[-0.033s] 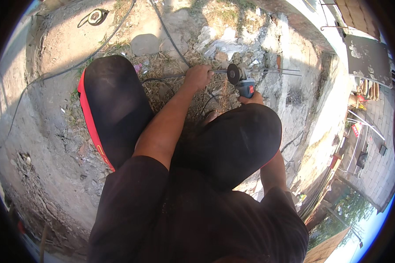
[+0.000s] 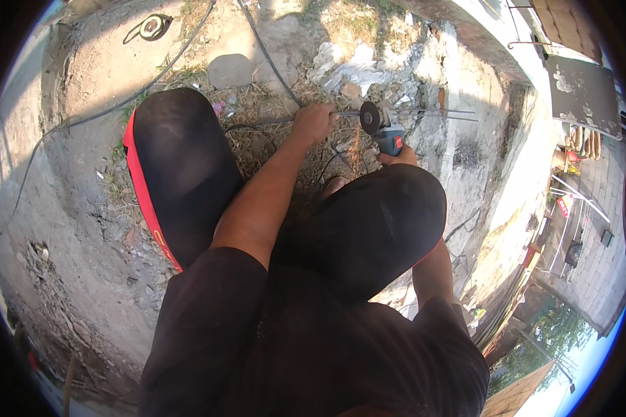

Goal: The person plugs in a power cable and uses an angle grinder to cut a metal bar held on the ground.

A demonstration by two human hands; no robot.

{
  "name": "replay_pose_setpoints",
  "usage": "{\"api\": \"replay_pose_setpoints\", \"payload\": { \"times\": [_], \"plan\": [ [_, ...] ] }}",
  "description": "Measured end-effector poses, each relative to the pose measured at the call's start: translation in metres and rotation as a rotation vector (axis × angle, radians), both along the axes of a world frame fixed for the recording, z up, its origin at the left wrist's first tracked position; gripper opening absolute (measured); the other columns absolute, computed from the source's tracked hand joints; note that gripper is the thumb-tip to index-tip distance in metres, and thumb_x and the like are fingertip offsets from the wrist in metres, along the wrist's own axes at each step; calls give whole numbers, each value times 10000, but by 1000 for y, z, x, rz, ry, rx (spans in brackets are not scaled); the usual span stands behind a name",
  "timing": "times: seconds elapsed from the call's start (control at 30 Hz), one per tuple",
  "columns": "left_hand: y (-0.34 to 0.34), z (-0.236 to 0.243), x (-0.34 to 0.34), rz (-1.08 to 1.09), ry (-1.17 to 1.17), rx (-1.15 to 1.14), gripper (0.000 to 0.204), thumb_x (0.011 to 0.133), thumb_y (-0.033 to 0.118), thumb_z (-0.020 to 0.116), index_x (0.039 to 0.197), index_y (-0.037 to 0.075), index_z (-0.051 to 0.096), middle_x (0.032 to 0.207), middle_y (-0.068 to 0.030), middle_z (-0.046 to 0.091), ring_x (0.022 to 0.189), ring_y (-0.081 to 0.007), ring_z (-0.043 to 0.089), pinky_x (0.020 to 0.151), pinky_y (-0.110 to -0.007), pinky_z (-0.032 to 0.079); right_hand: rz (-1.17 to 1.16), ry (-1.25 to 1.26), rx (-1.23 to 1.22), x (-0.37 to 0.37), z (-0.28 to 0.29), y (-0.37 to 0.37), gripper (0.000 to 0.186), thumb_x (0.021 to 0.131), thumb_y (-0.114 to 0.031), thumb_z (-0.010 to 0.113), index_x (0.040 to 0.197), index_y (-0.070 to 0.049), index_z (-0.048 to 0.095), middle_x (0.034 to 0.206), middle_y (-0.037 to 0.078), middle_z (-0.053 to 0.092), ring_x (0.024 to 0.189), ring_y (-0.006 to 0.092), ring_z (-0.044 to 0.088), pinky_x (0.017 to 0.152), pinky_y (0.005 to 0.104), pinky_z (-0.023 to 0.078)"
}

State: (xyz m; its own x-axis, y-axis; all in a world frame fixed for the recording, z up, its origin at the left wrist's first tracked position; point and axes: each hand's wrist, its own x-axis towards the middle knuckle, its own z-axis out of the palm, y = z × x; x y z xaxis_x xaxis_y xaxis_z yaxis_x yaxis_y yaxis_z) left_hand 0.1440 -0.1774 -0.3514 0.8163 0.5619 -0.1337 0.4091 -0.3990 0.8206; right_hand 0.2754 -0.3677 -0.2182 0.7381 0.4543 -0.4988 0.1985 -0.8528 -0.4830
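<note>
My left hand [image 2: 314, 124] is closed round thin metal rods [image 2: 435, 112], which run sideways across the ground. Their right ends stick out past the tool as two separate lengths. In my right hand [image 2: 400, 157] is an angle grinder [image 2: 391, 141] with a blue-grey body and a red patch. Its dark cutting disc [image 2: 370, 118] stands upright at the rods, a little to the right of my left fist. Orange sparks [image 2: 355, 147] spray from the disc toward me. My right knee hides part of my right forearm, and the exact contact is too small to make out.
A black cable [image 2: 266, 47] crosses the ground ahead, and another length curves off to the left. A tape measure [image 2: 153, 27] lies at the far left. A flat stone [image 2: 230, 71] and crumpled white sheeting [image 2: 360, 67] lie beyond my hands. Dry grass and rubble surround them.
The sparks below the disc look brighter and more orange. My hands, the grinder and the rods hold the same place.
</note>
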Motion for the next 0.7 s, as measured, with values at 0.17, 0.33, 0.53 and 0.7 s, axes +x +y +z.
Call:
{"api": "replay_pose_setpoints", "payload": {
  "times": [0.17,0.33,0.53,0.7],
  "plan": [
    [-1,5,-1,8,-12,-8,216,920,270,631,922,62,689,841,-186,666,839,-389,640,758,-506,482,0,-53,-33,-2,4,0,417,706,-163,747,1039,59,631,826,158,682,764,235,663,723,398,508],
    [1,6,0,13,15,-55,216,925,266,631,918,57,686,837,-185,665,837,-388,639,753,-504,482,2,-50,-10,-1,-5,-5,398,703,-170,755,1007,57,636,811,154,684,735,239,661,698,396,509],
    [-2,3,-1,11,-19,13,229,921,273,631,913,49,681,824,-191,661,816,-396,637,741,-506,484,11,-29,36,5,-12,-5,352,709,-154,754,962,64,645,763,161,676,689,260,664,653,405,501],
    [0,0,-1,15,-17,-9,230,921,276,629,919,53,684,833,-190,664,826,-396,638,747,-505,486,11,-36,58,5,-14,0,368,707,-150,758,970,78,638,768,179,671,703,272,670,662,413,501]
  ]
}}
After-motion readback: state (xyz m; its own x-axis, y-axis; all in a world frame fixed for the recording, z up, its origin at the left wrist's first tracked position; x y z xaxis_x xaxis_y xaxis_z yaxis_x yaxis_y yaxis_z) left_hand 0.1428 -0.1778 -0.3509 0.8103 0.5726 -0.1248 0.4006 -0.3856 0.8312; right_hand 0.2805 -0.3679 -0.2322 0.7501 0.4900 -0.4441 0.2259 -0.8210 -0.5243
